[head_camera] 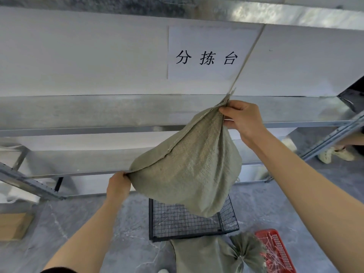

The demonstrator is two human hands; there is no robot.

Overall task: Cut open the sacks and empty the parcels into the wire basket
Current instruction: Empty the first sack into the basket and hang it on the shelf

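Note:
A grey-green woven sack [189, 166] hangs in the air above the black wire basket [189, 223] on the floor. My left hand [118, 186] grips its lower left corner. My right hand [243, 118] pinches the upper corner, higher up, so the sack hangs tilted with its bulge sagging down toward the basket. A loose strip of sack thread [246, 62] runs upward from the upper corner. The basket looks empty through its mesh. A second sack [202, 255], tied at its neck, lies on the floor in front of the basket.
A red plastic basket [275, 251] holding thin ties sits at the lower right. Metal shelving [137, 113] with a paper sign [206, 52] stands behind. A cardboard box [13, 225] lies at the left. Someone's shoes [332, 154] show at the far right.

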